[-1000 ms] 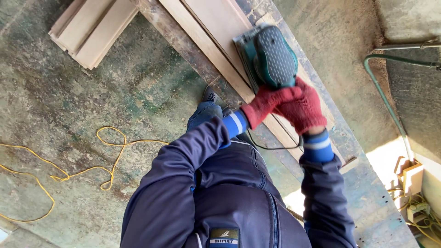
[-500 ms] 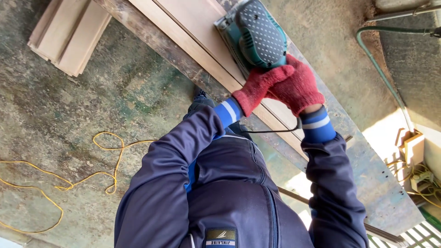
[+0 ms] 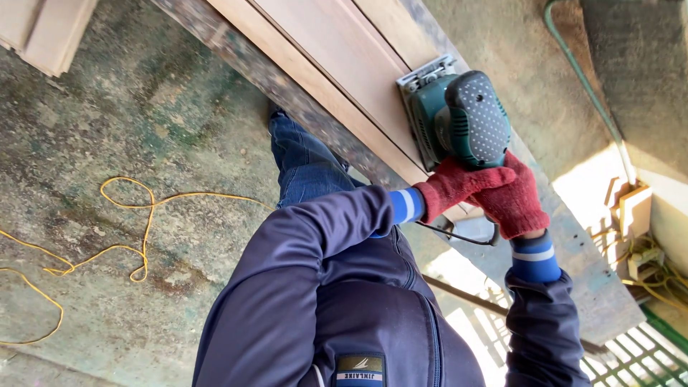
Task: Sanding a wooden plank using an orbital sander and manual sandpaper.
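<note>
A green electric sander (image 3: 459, 118) with a dark dotted grip rests flat on a long pale wooden board (image 3: 337, 64) that lies on a worn, paint-flecked workbench (image 3: 287, 89). My left hand (image 3: 455, 185) in a red knit glove grips the sander's rear handle. My right hand (image 3: 516, 197), also in a red glove, is wrapped over the same handle beside it. A black power cord (image 3: 459, 236) loops out from under my hands. Both arms wear dark blue sleeves with blue and white cuffs.
A yellow cable (image 3: 122, 229) snakes over the stained concrete floor at left. More pale boards (image 3: 39, 32) lie stacked at top left. A green hose (image 3: 584, 79) runs along the right. Wooden blocks and tangled yellow cord (image 3: 641, 251) sit at right, a green metal grate (image 3: 631, 358) below.
The sander and both hands have slid back along the board toward me and to the right. The view has shifted, so the stacked boards now sit at the frame's corner.
</note>
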